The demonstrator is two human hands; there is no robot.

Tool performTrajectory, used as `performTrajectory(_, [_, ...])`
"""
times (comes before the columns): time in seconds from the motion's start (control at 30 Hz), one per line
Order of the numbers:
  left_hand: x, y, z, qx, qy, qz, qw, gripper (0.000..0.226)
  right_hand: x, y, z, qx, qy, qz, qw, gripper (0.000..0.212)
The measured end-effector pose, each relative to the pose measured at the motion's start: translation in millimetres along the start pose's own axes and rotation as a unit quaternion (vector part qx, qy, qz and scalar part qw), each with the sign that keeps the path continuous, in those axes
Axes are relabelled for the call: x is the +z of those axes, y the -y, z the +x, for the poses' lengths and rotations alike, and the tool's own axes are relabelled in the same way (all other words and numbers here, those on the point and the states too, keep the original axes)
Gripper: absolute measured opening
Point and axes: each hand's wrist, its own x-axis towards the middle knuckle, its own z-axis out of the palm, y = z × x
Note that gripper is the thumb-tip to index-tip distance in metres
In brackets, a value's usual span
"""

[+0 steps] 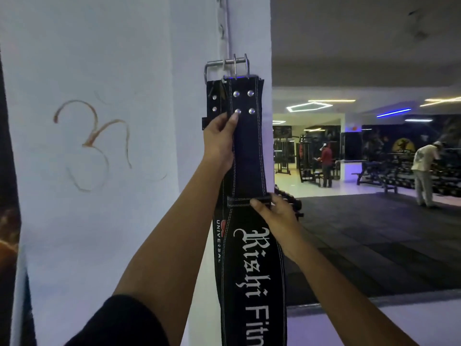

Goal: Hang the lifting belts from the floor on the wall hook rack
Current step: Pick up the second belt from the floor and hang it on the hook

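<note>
A black lifting belt with white stitching and white lettering hangs down a white pillar. Its steel buckle sits at the top, against a white hook rack that runs up the pillar. A second black belt with "UNIVERSAL" print lies behind it. My left hand grips the front belt's left edge just below the rivets. My right hand pinches the belt's keeper loop on the right side, lower down.
A white wall with a brown drawn symbol fills the left. To the right a gym floor opens, with black mats, machines, benches and two people far off.
</note>
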Motion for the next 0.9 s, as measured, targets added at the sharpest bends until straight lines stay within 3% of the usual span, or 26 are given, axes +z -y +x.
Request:
performTrajectory(0.07, [1, 4, -8, -0.003, 0.004, 0.014, 1.000, 0.014, 0, 14, 6, 0.003, -0.033, 0.029, 0.999, 0.004])
performTrajectory(0.2, [-1, 10, -20, -0.009, -0.023, 0.036, 0.999, 0.026, -6, 20, 7, -0.006, 0.002, 0.016, 1.000, 0.013])
performTrajectory(0.33, [1, -1, -19, -0.008, -0.051, 0.040, 0.998, 0.022, -17, -8, -22, 0.024, 0.029, -0.042, 0.998, 0.026])
performTrajectory(0.5, [7, -8, -20, 0.001, -0.063, 0.049, 0.997, 0.019, -29, -16, -30, 0.060, 0.037, -0.030, 0.997, 0.027])
performTrajectory(0.73, [11, -9, -18, 0.000, -0.077, 0.064, 0.995, 0.044, -39, -27, -29, 0.089, 0.034, 0.022, 0.995, 0.027])
performTrajectory(0.9, [9, -2, -16, -0.014, -0.071, 0.056, 0.996, 0.032, -47, -43, -37, 0.136, 0.058, 0.019, 0.989, 0.029])
